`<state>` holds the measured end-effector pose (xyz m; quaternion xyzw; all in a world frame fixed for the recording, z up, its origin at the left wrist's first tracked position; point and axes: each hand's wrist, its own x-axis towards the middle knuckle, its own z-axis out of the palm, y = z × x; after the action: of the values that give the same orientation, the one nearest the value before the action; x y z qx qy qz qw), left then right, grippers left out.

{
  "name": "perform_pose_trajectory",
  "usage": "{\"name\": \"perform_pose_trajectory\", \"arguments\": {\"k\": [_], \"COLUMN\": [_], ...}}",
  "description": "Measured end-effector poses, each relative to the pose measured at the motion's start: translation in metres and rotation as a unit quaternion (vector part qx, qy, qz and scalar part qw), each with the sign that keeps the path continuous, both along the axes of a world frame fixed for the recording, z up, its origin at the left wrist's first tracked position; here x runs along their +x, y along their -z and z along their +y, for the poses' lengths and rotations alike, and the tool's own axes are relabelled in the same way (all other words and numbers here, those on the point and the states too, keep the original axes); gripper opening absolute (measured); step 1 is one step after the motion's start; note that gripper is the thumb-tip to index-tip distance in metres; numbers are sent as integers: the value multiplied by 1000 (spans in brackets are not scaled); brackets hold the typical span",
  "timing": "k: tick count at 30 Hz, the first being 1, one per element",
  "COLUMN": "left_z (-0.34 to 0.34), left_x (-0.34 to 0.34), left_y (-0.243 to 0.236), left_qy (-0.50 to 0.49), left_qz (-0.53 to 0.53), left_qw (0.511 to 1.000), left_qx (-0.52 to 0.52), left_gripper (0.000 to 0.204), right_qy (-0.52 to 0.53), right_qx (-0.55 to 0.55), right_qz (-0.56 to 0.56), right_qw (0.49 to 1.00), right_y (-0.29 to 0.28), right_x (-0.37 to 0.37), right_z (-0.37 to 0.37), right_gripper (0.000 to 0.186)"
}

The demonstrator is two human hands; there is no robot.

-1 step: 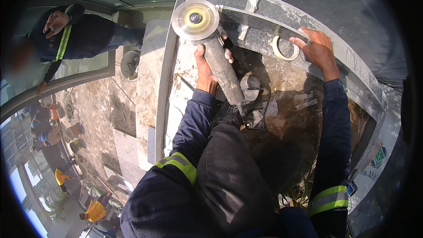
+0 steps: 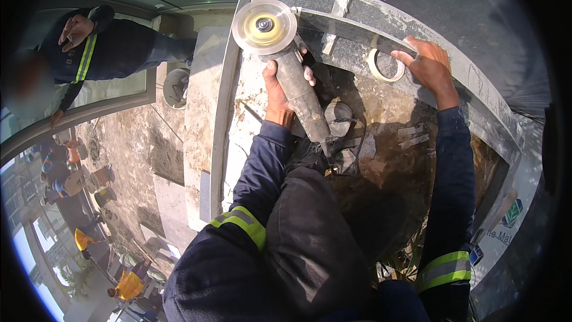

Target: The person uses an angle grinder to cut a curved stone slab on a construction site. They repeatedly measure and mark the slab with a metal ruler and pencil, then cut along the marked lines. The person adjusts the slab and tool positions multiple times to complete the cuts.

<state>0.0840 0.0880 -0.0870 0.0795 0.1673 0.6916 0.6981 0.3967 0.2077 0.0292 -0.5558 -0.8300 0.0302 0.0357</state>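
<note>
My left hand (image 2: 278, 92) is wrapped round the body of a dusty grey angle grinder (image 2: 301, 92). Its round cutting disc (image 2: 245, 25) faces up at the far end, close to the corner of the stone edging. On the right, my right hand (image 2: 430, 70) grips the top edge of a long, thin grey stone slab (image 2: 357, 28), thumb on the near side. Beside that thumb a pale ring like a tape roll (image 2: 375, 67) rests against the stone. A whitish strip (image 2: 342, 3) lies across the slab and the edging behind it.
Between my arms a round metal container (image 2: 338, 118) stands near a cable on the dirt. Broken pale strips (image 2: 413, 136) lie to its right. At the left are another person in dark clothing (image 2: 119, 48) and a round bucket (image 2: 175, 88). Dark glass panels rise behind the edging.
</note>
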Motion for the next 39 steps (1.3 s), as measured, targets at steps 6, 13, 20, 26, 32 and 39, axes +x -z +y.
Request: {"name": "perform_pose_trajectory", "arguments": {"k": [6, 13, 20, 26, 32, 39], "left_z": [7, 11, 0, 2, 8, 10], "left_x": [-3, 2, -11, -9, -4, -6], "left_y": [2, -3, -3, -5, -12, -7], "left_qy": [11, -9, -21, 4, 0, 17], "left_qz": [29, 18, -53, 2, 25, 22], "left_qw": [999, 1000, 998, 1000, 1000, 1000], "left_qx": [12, 5, 13, 11, 0, 10], "left_gripper": [80, 80, 78, 76, 80, 75], "right_qy": [8, 4, -2, -14, -24, -11], "right_qx": [4, -6, 5, 33, 52, 39], "right_qz": [-14, -5, 0, 16, 18, -1], "right_qw": [1000, 1000, 1000, 999, 998, 999], "right_y": [1, -1, 2, 10, 12, 9], "right_x": [-2, -2, -1, 4, 8, 5], "right_z": [5, 2, 3, 3, 2, 2], "right_gripper": [59, 59, 58, 57, 58, 58]}}
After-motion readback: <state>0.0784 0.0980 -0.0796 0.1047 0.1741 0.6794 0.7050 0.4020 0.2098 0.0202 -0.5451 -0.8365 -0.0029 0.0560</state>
